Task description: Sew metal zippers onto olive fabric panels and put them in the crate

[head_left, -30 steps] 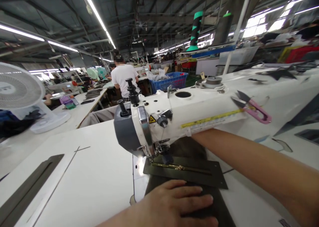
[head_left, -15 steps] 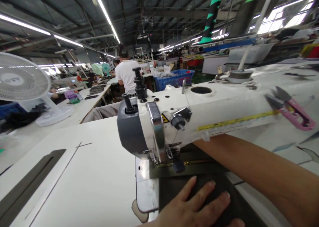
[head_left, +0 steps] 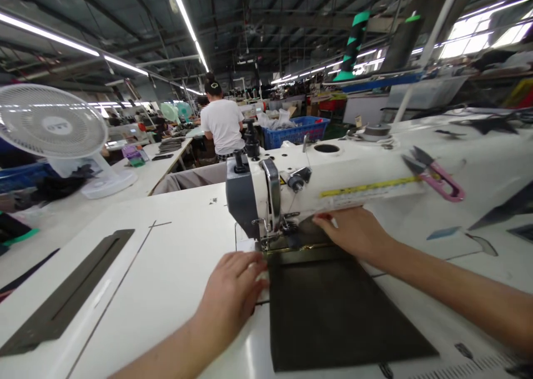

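1. Head view, work in hand: the dark panel (head_left: 333,312) lies flat on the sewing table (head_left: 183,240), its far end beneath the head of the sewing machine (head_left: 245,201) and its near edge towards the table's near side. The gold zip (head_left: 310,248) runs across that far end, beside the needle area.
2. Head view, grip: the left hand (head_left: 233,290) is curled at the panel's left edge, just beside the machine head; whether finger and thumb pinch the material, I cannot tell. The right hand (head_left: 360,232) reaches beneath the machine arm, fingers bent by the dark material behind the zip; its hold is also unclear.
3. Head view, progress: I judge the work to be partway through, with panel and zip brought together at the needle area and neither taken away from the machine. Any stitching is too small to make out, so how much seam is done or left stays open. A slotted strip (head_left: 75,284) lies apart, towards the table's left side, untouched by either hand.
4. Head view, edges and room: bare tabletop stretches from the strip to the left hand, and on past the machine head to the far edge. The right side is tighter, since the low machine arm roofs the right hand. Pink snips (head_left: 439,182) rest against that arm, above the right forearm.
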Available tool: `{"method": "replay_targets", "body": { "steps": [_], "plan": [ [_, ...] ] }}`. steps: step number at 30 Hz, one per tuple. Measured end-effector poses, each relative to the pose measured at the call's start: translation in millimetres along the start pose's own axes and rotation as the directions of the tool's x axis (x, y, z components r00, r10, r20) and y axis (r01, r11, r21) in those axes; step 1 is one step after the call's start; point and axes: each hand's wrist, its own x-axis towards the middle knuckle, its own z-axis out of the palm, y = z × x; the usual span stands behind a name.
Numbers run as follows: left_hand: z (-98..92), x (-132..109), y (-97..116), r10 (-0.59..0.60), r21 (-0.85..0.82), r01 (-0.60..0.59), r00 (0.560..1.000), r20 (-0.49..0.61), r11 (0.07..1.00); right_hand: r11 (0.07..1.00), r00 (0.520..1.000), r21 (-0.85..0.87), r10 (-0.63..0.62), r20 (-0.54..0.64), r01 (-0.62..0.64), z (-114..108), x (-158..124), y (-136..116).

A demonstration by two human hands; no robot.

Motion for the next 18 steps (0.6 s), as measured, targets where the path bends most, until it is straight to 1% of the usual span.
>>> {"method": "replay_targets", "body": {
  "steps": [2,3,4,5,6,8,10,12,14,16,18],
  "plan": [
    [-1.4,-0.1,-13.7,0.051,0.066,-0.053,0.998,0.043,0.996,0.988,0.988,0.018,-0.152,-0.011,0.152,4.1,-32.1,-17.6],
    [-0.4,1.0,-18.0,0.088,0.076,-0.091,0.995,0.054,0.993,0.966,0.967,0.033,-0.255,-0.005,0.255,8.3,-46.4,-27.9],
    [1.1,2.5,-20.4,0.111,0.074,-0.116,0.992,0.065,0.991,0.947,0.947,0.031,-0.321,0.011,0.321,13.6,-57.7,-38.1],
    [2.4,4.1,-21.1,0.112,0.071,-0.117,0.991,0.07,0.991,0.937,0.937,0.001,-0.349,0.031,0.349,19.4,-65.2,-47.4],
    [3.5,5.6,-20.6,0.086,0.073,-0.091,0.994,0.067,0.993,0.936,0.936,-0.029,-0.349,0.049,0.351,25.2,-68.5,-55.1],
    [3.9,8.1,-17.4,-0.023,0.091,0.019,0.999,0.046,0.996,0.951,0.953,-0.075,-0.293,0.074,0.299,35.0,-64.7,-64.9],
    [2.9,9.8,-14.0,-0.136,0.107,0.135,0.991,0.009,0.985,0.968,0.968,-0.075,-0.232,0.1,0.24,41.1,-53.6,-67.9],
    [2.0,10.6,-11.9,-0.187,0.1,0.186,0.982,-0.008,0.977,0.974,0.97,-0.063,-0.209,0.126,0.218,44.5,-43.8,-67.2],
    [2.1,10.5,-11.1,-0.179,0.087,0.178,0.984,-0.004,0.98,0.971,0.966,-0.047,-0.225,0.13,0.233,46.9,-39.6,-65.6],
    [3.4,9.6,-10.9,-0.142,0.096,0.139,0.99,0.023,0.986,0.963,0.958,-0.023,-0.263,0.11,0.267,48.8,-40.3,-64.3],
    [5.1,8.4,-10.4,-0.096,0.14,0.087,0.993,0.061,0.986,0.955,0.95,-0.008,-0.295,0.098,0.297,49.1,-43.0,-63.5]
  ]
}}
